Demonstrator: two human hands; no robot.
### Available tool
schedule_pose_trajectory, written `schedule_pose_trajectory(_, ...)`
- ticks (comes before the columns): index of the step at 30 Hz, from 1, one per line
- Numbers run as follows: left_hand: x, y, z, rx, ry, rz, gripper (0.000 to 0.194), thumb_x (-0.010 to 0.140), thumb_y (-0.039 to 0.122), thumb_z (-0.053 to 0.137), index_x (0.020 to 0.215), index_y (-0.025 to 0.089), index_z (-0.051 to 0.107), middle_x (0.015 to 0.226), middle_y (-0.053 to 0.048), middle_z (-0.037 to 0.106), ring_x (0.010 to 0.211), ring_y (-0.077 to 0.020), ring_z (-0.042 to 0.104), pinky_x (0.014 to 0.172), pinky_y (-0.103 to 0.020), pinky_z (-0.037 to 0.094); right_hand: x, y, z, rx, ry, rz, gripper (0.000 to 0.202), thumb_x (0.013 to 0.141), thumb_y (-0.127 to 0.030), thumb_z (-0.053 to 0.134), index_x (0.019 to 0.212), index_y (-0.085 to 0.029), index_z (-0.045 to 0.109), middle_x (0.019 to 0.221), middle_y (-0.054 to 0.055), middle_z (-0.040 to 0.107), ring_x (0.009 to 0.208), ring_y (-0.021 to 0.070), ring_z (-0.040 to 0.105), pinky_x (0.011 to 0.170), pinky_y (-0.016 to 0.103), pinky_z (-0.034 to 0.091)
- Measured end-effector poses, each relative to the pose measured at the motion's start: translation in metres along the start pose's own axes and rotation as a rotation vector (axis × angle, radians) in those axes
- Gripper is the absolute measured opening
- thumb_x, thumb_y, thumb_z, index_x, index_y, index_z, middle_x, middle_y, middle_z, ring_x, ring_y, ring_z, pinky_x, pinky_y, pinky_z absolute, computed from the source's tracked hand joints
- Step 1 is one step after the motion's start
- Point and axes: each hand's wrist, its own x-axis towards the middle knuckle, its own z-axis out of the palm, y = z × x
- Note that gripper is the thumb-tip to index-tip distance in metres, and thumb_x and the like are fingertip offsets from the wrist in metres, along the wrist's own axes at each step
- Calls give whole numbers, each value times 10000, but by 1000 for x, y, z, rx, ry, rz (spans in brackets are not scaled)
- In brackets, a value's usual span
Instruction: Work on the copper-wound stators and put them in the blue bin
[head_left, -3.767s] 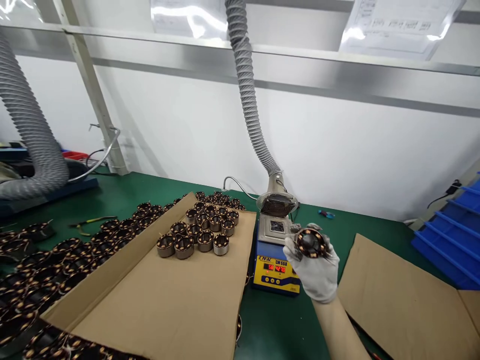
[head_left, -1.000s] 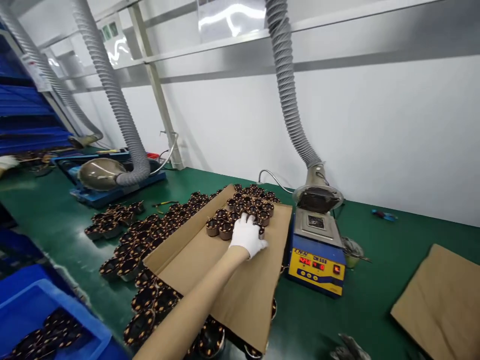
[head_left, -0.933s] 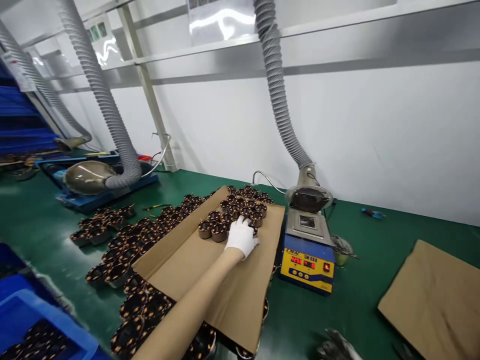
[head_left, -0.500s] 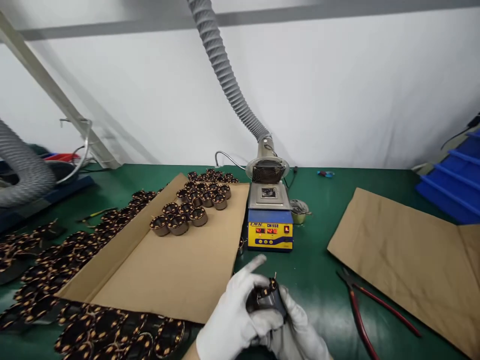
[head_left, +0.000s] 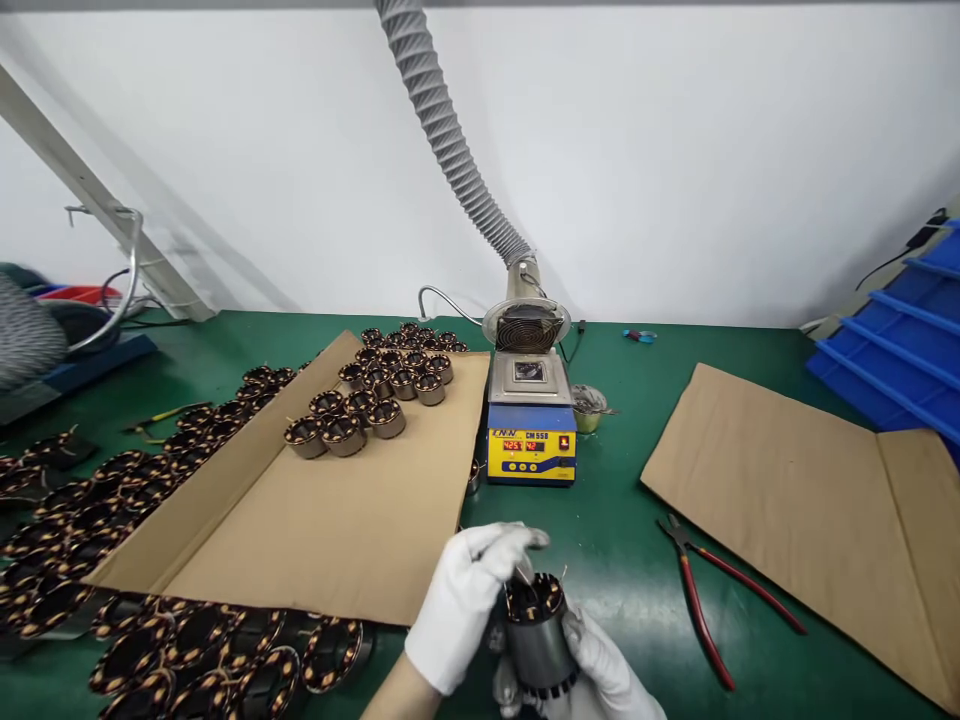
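While both hands (head_left: 525,630) grip stator (head_left: 536,630), bare mat (head_left: 615,540) ahead

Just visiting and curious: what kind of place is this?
Probably a motor-assembly workbench in a factory: dozens of copper-wound stators on cardboard, a solder pot under a fume hose.

White gloves cover the left hand (head_left: 469,600) and right hand (head_left: 600,680). The wound stator (head_left: 536,635) between them is dark grey with copper-orange coils. The bench mat (head_left: 622,545) is green, the cardboard sheet (head_left: 337,520) tan. The solder pot (head_left: 531,440) is blue and yellow with red digits. The pliers (head_left: 701,590) have red handles, possibly dark-tipped.
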Motion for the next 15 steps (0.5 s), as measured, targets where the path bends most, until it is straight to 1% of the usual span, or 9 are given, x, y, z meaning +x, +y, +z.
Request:
schedule_pose_trajectory(2,-3,-5,2,-113,18,-91,315,790,431,530,868,177,698,977,-92,702,994,-283,606,893,-363,455,-2,-1,-2,-9,21,8,463,678,-442,755,1052,-196,636,917,90,681,771,219,655,732,375,494)
schedule_pose_trajectory(4,-9,-10,8,-112,-14,-123,400,698,385,639,1045,186,654,1123,-98,649,1050,-293,576,934,-382,437,-2,-1,0,-15,81,-31,432,695,-443,744,1049,-218,636,957,83,681,845,218,648,749,346,486)
schedule_pose_trajectory(5,-12,-12,13,-80,-19,-123,421,679,338,663,1077,203,644,1143,-89,639,1080,-290,556,959,-382,419,-1,0,1,-13,116,-66,414,689,-431,753,1036,-235,641,987,70,677,907,217,632,780,336,478)
schedule_pose_trajectory(7,-16,-13,24,-49,48,-84,264,709,277,640,962,226,698,1079,-72,667,1084,-273,549,972,-362,405,2,2,6,-5,174,-146,372,664,-387,781,994,-268,656,1046,37,662,1006,207,589,857,326,450)
schedule_pose_trajectory(8,-17,-12,29,-66,107,-55,183,733,271,615,875,223,719,1010,-70,689,1036,-263,576,943,-344,426,3,4,8,-8,189,-176,361,651,-363,794,976,-277,662,1065,24,655,1016,202,581,874,325,442)
schedule_pose_trajectory(9,-16,-11,32,-104,161,-53,159,751,275,594,814,210,725,927,-72,705,951,-254,612,881,-327,466,4,5,10,-17,193,-190,357,644,-346,798,969,-279,666,1068,21,653,999,200,587,866,323,446)
schedule_pose_trajectory(12,-12,-8,29,-273,277,-163,176,772,301,590,829,176,700,729,-46,703,674,-201,647,671,-276,522,2,6,9,-29,116,-139,391,657,-370,782,1006,-244,659,1001,59,673,852,204,630,715,304,487)
schedule_pose_trajectory(14,-10,-8,19,-331,405,-141,215,784,348,592,858,166,680,685,-33,699,671,-191,649,690,-264,519,-2,2,6,16,17,-55,416,681,-429,748,1021,-207,656,961,81,682,757,194,642,617,269,477)
schedule_pose_trajectory(15,-10,-8,13,-326,455,-122,248,787,381,587,867,164,677,712,-44,708,725,-202,656,735,-275,516,-4,0,5,48,-24,-14,425,693,-464,727,1012,-190,661,961,83,683,743,190,645,599,257,473)
